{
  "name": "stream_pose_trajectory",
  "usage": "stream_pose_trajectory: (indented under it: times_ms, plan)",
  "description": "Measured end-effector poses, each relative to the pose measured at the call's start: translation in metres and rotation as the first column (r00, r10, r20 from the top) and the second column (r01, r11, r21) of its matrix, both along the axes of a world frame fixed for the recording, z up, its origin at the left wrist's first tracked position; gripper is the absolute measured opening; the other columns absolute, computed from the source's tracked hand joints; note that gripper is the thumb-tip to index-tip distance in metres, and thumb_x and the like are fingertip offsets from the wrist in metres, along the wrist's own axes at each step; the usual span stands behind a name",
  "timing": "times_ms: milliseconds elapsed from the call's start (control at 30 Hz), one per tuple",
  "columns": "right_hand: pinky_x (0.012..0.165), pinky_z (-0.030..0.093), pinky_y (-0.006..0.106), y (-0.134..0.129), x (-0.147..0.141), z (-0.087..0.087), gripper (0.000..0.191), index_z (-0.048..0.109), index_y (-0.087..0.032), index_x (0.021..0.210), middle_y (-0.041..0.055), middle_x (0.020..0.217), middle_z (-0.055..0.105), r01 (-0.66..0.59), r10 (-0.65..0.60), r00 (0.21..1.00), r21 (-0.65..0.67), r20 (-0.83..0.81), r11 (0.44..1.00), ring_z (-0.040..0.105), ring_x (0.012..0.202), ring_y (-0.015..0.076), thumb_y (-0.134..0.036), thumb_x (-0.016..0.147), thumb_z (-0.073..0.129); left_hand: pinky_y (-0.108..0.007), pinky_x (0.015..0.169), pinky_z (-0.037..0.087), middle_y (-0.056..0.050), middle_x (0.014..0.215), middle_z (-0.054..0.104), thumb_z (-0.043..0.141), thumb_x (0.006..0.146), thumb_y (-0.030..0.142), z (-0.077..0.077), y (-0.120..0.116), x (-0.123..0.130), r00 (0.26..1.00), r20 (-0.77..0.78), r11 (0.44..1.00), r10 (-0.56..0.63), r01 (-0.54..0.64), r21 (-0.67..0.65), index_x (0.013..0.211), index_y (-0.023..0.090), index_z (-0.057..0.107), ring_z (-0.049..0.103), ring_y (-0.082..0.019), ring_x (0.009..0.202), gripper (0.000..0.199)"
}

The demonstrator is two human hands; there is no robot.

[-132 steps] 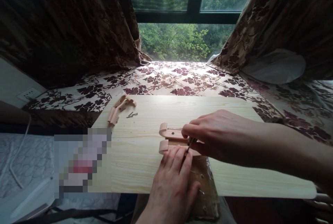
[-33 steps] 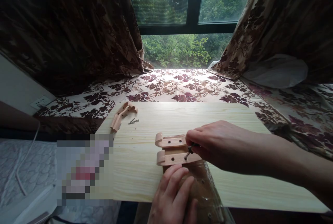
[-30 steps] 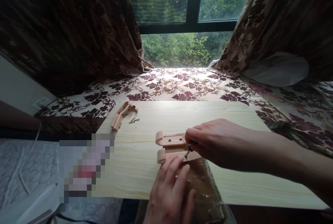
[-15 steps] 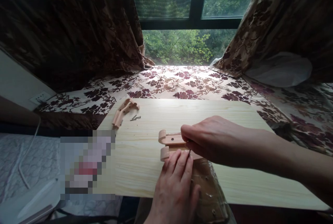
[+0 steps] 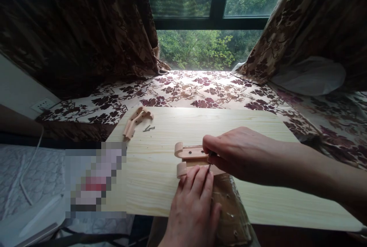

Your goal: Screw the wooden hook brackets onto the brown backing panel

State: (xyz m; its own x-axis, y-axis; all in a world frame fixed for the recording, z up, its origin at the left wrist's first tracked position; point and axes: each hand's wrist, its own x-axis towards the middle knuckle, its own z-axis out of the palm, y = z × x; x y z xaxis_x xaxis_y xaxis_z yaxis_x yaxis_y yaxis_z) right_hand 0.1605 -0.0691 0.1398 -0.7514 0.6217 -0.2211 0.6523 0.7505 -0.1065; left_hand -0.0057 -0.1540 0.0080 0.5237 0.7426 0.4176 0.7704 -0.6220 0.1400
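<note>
Right hand: we gripped a slim metal tool in closed fingers, its shaft angled down at the near wooden piece.
Left hand: open — we laid its fingertips over that piece.
Far wooden piece: lay alongside, on the same brown block.
Pale board: we had curved wooden parts near loose screws at its far left corner.

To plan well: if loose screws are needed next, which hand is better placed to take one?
Probably the left hand: it is nearer the screws and holds no tool, though its fingers rest on the nearer wooden piece; the right hand grips a slim tool.
</note>
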Motion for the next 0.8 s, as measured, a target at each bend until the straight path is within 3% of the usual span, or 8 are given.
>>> stream_pose_trajectory:
  times_ms: [167,467,667,800]
  plan:
    - [0.052,0.027,0.026,-0.0028,0.0022,0.0095,0.008,0.05,-0.022,0.082,0.0007,0.072,0.062,-0.044,0.044,0.997,0.002,-0.059,0.999,0.049,0.059,0.0143,-0.02,0.09,0.048,-0.048,0.091,0.054,-0.015,0.131,0.057,0.056,0.083,0.023,-0.0006,-0.001,0.0015,0.999,0.045,1.0,0.015,-0.015,-0.015,0.126,0.008,0.054,0.053,-0.033,0.119,0.046]
    - [0.05,0.026,0.026,-0.0013,-0.0015,0.0065,0.015,0.049,-0.02,0.079,0.0012,0.068,0.059,0.001,0.0,1.0,-0.015,0.023,1.0,0.044,0.054,0.0131,-0.022,0.093,0.044,-0.047,0.092,0.053,-0.014,0.131,0.057,0.056,0.083,0.025,-0.0017,-0.0014,0.0016,0.999,0.048,1.0,0.017,-0.016,-0.013,0.126,0.009,0.055,0.053,-0.033,0.119,0.045]
    - [0.05,0.026,0.027,-0.0033,0.0013,0.0113,0.011,0.049,-0.022,0.081,-0.001,0.069,0.059,-0.097,0.096,0.989,0.002,-0.114,0.995,0.044,0.055,0.0134,-0.021,0.092,0.047,-0.047,0.092,0.053,-0.014,0.13,0.058,0.056,0.084,0.027,0.0007,-0.0024,0.0021,0.998,0.052,0.999,0.029,-0.028,-0.018,0.122,0.01,0.057,0.054,-0.033,0.118,0.042]
    - [0.05,0.027,0.027,-0.0032,0.0006,0.0075,0.012,0.049,-0.022,0.08,-0.001,0.067,0.057,-0.077,0.076,0.994,-0.006,-0.073,0.997,0.041,0.053,0.0131,-0.015,0.09,0.046,-0.048,0.093,0.053,-0.016,0.13,0.057,0.055,0.083,0.024,0.0007,-0.0013,0.0025,0.999,0.024,0.999,0.024,-0.024,-0.021,0.124,0.008,0.055,0.054,-0.033,0.118,0.044]
